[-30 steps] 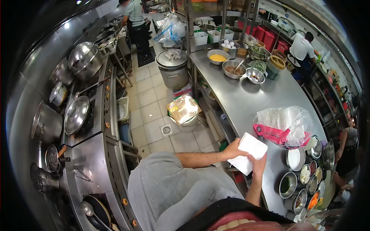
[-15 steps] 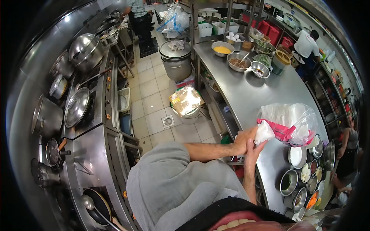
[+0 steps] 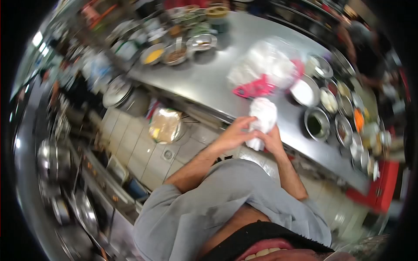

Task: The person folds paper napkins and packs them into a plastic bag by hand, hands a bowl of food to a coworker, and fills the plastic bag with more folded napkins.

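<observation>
Between my two hands is a crumpled white bundle (image 3: 263, 114); I cannot tell whether it is paper or cloth. My left hand (image 3: 237, 134) has its fingers against the bundle's left and lower side. On the lower right, my right hand (image 3: 271, 138) grips it, with its fingers partly hidden behind the white material. Just beyond the bundle, on the steel table (image 3: 196, 85), lies a clear plastic bag (image 3: 267, 63) with pink print and white contents.
Metal bowls with food, among them a bowl of white contents (image 3: 305, 92) and a bowl of dark green contents (image 3: 317, 124), crowd the right side. A bowl of yellow liquid (image 3: 154, 55) stands far left. A lidded pot (image 3: 117, 92) and a box (image 3: 165, 125) are below. A person (image 3: 368, 52) is at far right.
My view has swung to the right and is blurred. Both hands still hold the white bundle, now upright in front of my body and a little apart from the plastic bag.
</observation>
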Demonstrator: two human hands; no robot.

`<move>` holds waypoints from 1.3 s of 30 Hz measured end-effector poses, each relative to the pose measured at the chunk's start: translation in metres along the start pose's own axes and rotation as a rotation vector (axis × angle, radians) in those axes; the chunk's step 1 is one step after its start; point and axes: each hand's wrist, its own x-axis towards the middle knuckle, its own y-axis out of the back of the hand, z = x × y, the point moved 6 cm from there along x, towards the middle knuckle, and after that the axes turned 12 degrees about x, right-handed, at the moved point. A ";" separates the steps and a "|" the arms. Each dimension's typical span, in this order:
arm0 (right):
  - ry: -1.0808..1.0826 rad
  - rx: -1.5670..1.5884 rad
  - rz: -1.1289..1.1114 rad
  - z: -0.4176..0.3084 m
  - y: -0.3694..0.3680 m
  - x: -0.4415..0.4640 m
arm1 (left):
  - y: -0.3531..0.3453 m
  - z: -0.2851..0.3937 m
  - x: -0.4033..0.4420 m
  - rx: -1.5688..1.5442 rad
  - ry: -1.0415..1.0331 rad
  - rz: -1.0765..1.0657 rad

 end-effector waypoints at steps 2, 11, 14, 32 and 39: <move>-0.079 0.008 0.098 -0.023 0.018 -0.010 | 0.003 0.009 0.006 -0.248 0.046 0.052; 0.268 -0.084 0.217 -0.214 0.054 0.017 | 0.061 0.205 0.047 0.769 -0.521 0.865; 0.216 -0.686 0.144 -0.219 0.055 0.052 | 0.078 0.190 0.087 0.782 -0.397 0.772; -0.290 -0.518 0.047 -0.185 0.026 0.144 | 0.062 0.156 0.066 0.617 -0.477 0.868; -0.283 0.256 0.081 -0.152 0.022 0.157 | 0.065 0.136 0.075 0.396 -0.420 0.721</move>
